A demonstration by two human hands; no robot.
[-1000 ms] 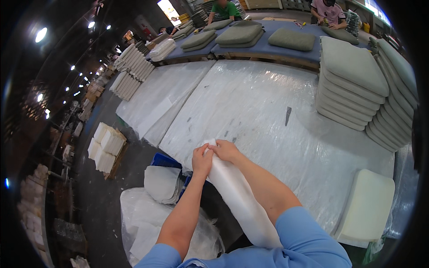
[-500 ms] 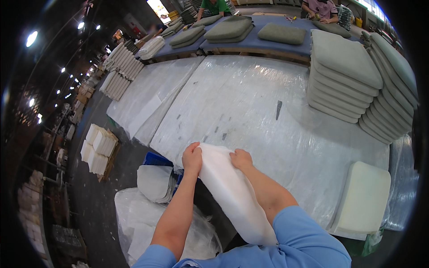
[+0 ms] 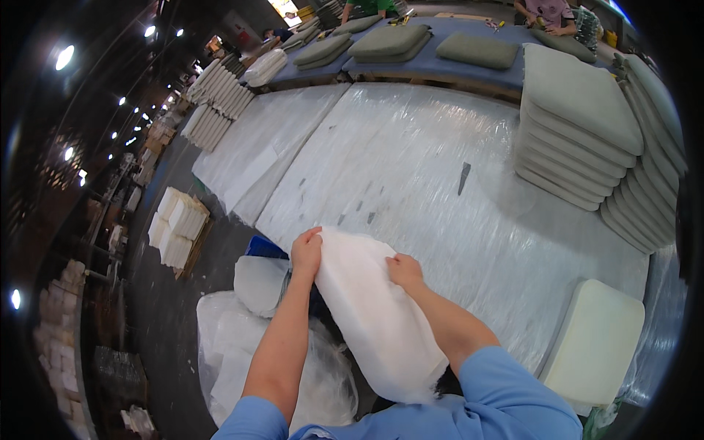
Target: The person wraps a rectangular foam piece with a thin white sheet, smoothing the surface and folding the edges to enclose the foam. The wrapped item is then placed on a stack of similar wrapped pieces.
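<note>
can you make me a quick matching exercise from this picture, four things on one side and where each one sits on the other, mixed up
Things:
1. white padding piece
2. stack of grey-green cushions
3. cream foam block
4. small white stacks

Places:
A. on the floor, left of the table
B. near right corner of the plastic-covered table
C. held between the left hand and right hand
D. far right side of the table

Pairs: 1-C, 2-D, 3-B, 4-A
</note>
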